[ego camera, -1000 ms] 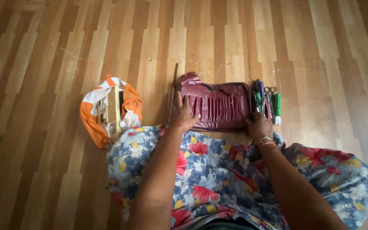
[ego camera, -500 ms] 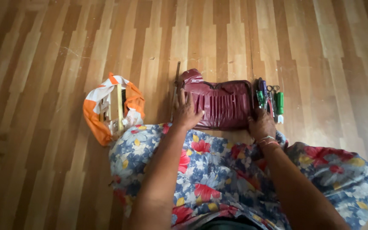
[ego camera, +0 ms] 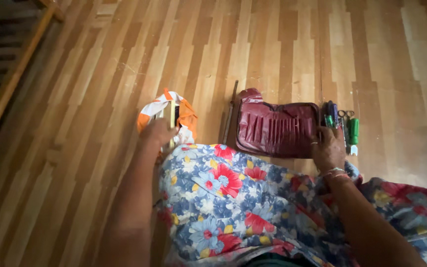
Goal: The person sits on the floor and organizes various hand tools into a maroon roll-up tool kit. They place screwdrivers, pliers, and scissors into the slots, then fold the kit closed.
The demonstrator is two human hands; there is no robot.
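Note:
A dark red tool pouch (ego camera: 277, 129) lies open flat on the wooden floor in front of my knees, its row of empty slots facing up. My right hand (ego camera: 328, 147) rests on the pouch's right edge, fingers curled beside a small pile of tools (ego camera: 341, 123) with green and purple handles and a pair of scissors. My left hand (ego camera: 158, 132) is at the orange and white bag (ego camera: 171, 114) to the left, over its opening; what the fingers hold cannot be made out. A thin metal rod (ego camera: 230, 111) lies along the pouch's left side.
My flowered dress (ego camera: 253, 198) covers my lap and knees across the lower frame. A wooden furniture frame (ego camera: 11, 79) stands at the far left edge. Wood plank floor (ego camera: 273, 44) stretches away beyond the pouch.
My left hand has left the pouch's left side and moved left to the orange and white bag. The view has swung left. My right hand stays at the pouch's right edge.

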